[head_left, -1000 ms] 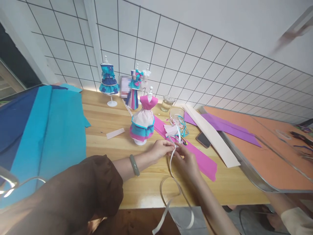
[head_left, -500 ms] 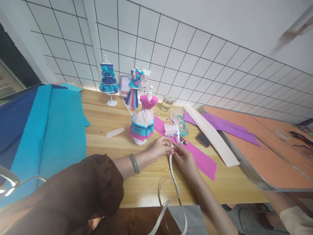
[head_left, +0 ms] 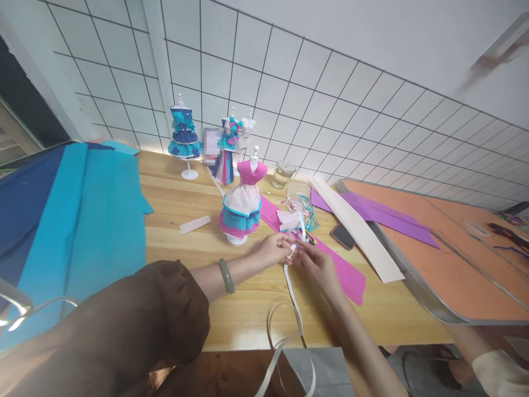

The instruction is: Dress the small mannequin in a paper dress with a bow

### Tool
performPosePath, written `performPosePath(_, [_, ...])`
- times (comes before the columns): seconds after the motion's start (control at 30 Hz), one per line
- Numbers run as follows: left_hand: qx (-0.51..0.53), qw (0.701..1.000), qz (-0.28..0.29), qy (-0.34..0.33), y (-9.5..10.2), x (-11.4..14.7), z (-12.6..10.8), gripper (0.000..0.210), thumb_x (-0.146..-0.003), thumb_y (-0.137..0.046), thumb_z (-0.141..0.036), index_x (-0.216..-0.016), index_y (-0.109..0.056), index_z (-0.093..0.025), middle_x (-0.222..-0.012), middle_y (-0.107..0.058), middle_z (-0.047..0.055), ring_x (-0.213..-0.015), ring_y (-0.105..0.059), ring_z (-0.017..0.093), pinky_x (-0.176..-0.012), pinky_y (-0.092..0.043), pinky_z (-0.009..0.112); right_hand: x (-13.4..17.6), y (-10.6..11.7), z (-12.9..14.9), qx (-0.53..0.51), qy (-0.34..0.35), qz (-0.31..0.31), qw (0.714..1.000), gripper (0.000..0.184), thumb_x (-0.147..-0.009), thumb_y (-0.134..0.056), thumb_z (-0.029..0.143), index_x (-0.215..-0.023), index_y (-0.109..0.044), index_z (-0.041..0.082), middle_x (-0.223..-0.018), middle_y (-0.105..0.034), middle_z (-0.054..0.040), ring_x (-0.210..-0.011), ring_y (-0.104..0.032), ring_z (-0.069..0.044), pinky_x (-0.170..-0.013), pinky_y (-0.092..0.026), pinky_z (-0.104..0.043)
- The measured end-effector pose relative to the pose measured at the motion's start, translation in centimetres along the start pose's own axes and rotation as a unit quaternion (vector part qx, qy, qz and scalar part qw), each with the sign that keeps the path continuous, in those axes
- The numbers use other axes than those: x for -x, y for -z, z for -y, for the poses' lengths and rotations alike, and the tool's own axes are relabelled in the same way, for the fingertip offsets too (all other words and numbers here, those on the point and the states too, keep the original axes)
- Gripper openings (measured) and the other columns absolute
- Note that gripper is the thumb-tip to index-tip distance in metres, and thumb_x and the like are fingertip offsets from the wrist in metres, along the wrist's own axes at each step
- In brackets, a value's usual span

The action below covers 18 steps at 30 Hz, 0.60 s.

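Both hands meet at a narrow white ribbon (head_left: 293,290), whose long tail runs down over the table's front edge in loops. My left hand (head_left: 276,249), with a green bangle above the wrist, pinches the ribbon from the left. From the right, my right hand (head_left: 316,262) pinches it too, fingertips close to the left ones. Part of the ribbon between the fingers is hidden. Just behind stands a small dress form (head_left: 243,196) in a pink, white and blue dress. Under the right hand lies a bright pink strip (head_left: 347,278).
At the back stand a dress form in blue (head_left: 184,132) and a lidded glass jar (head_left: 283,173). Thin scraps (head_left: 308,209), a phone (head_left: 343,235), a pale strip (head_left: 359,231) and a purple strip (head_left: 392,218) lie rightward. Blue sheets (head_left: 99,220) cover the left. An orange-topped tray (head_left: 454,264) is right.
My right hand has moved slightly right, so the fingertips are a little farther apart and a short piece of white ribbon shows between them. The dress form has stayed in place.
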State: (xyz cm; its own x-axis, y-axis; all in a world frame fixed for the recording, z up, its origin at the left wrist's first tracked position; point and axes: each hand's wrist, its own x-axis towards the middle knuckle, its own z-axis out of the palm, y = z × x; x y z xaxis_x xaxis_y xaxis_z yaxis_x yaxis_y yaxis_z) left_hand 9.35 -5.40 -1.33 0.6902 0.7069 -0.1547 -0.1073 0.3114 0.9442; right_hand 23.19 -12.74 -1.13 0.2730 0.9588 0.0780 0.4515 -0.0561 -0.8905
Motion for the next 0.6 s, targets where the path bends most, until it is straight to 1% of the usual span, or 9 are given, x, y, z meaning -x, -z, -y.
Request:
performPosePath(0.07, [-0.023, 1.0, 0.009, -0.005, 0.1, 0.0, -0.1, 0.015, -0.073, -0.059, -0.015, -0.087, -0.055, -0.011, -0.068, -0.056, 0.0, -0.057, -0.058, 0.008, -0.057, -0.05, 0.022, 0.1, 0.0, 0.1, 0.074, 0.026, 0.003, 0.997, 0.044, -0.08, -0.05, 0.036, -0.116, -0.062, 0.012, -0.087, -0.069, -0.008, -0.073, -0.06, -0.019, -0.067, -0.044, -0.03])
performPosePath(0.17, [-0.067, 0.997, 0.017, -0.037, 0.3, -0.1, 0.2, 0.015, -0.074, -0.059, -0.022, -0.086, -0.055, -0.013, -0.064, -0.054, -0.002, -0.053, -0.056, 0.008, -0.052, -0.049, 0.02, 0.0, 0.2, 0.3, 0.154, 0.044, 0.02, 0.987, 0.044, -0.081, -0.045, 0.032, -0.117, -0.061, 0.013, -0.079, -0.069, -0.0062, -0.067, -0.059, -0.019, -0.062, -0.044, -0.029])
performPosePath(0.3, [-0.127, 0.988, 0.002, -0.084, 0.7, -0.3, 1.0, 0.017, -0.08, -0.052, -0.03, -0.087, -0.055, -0.015, -0.064, -0.055, -0.001, -0.05, -0.056, 0.009, -0.047, -0.048, 0.02, -0.2, 0.2, 0.9, 0.185, 0.052, 0.036, 0.981, 0.043, -0.081, -0.043, 0.031, -0.114, -0.063, 0.012, -0.074, -0.068, -0.0055, -0.061, -0.057, -0.017, -0.058, -0.042, -0.026])
performPosePath(0.4, [-0.176, 0.978, -0.006, -0.109, 1.0, -0.2, 1.3, 0.019, -0.083, -0.046, -0.033, -0.085, -0.055, -0.016, -0.065, -0.056, -0.001, -0.047, -0.056, 0.01, -0.043, -0.045, 0.019, -0.5, 0.1, 1.2, 0.188, 0.041, 0.041, 0.98, 0.043, -0.08, -0.044, 0.031, -0.111, -0.065, 0.011, -0.069, -0.066, -0.0044, -0.057, -0.055, -0.016, -0.055, -0.041, -0.025])
performPosePath(0.47, [-0.189, 0.975, 0.0, -0.118, 1.0, -0.1, 1.3, 0.019, -0.083, -0.045, -0.032, -0.084, -0.054, -0.016, -0.066, -0.055, -0.001, -0.047, -0.057, 0.01, -0.042, -0.045, 0.019, -0.8, 0.2, 1.0, 0.175, 0.03, 0.029, 0.984, 0.046, -0.079, -0.045, 0.031, -0.117, -0.061, 0.011, -0.067, -0.065, -0.0029, -0.054, -0.052, -0.014, -0.054, -0.041, -0.025])
performPosePath(0.5, [-0.188, 0.975, 0.002, -0.12, 1.1, 0.0, 1.3, 0.018, -0.082, -0.045, -0.032, -0.083, -0.054, -0.016, -0.066, -0.054, -0.001, -0.048, -0.057, 0.01, -0.043, -0.045, 0.02, -1.0, 0.4, 0.9, 0.168, 0.028, 0.015, 0.985, 0.05, -0.079, -0.046, 0.031, -0.123, -0.056, 0.01, -0.066, -0.063, -0.0018, -0.053, -0.051, -0.014, -0.054, -0.041, -0.025])
performPosePath(0.57, [-0.176, 0.977, 0.005, -0.124, 1.0, 0.1, 1.2, 0.018, -0.082, -0.045, -0.033, -0.082, -0.053, -0.016, -0.065, -0.054, -0.001, -0.05, -0.057, 0.01, -0.045, -0.047, 0.021, -1.7, 0.9, 0.4, 0.168, 0.031, -0.031, 0.985, 0.057, -0.08, -0.046, 0.031, -0.133, -0.044, 0.01, -0.063, -0.062, 0.0003, -0.052, -0.05, -0.014, -0.053, -0.04, -0.025])
performPosePath(0.6, [-0.166, 0.978, 0.006, -0.125, 1.0, 0.1, 1.2, 0.019, -0.083, -0.045, -0.034, -0.082, -0.052, -0.017, -0.064, -0.054, -0.001, -0.05, -0.057, 0.01, -0.046, -0.049, 0.021, -2.2, 1.3, 0.1, 0.181, 0.033, -0.058, 0.981, 0.058, -0.081, -0.045, 0.03, -0.135, -0.041, 0.01, -0.063, -0.062, 0.0005, -0.053, -0.052, -0.014, -0.054, -0.04, -0.025])
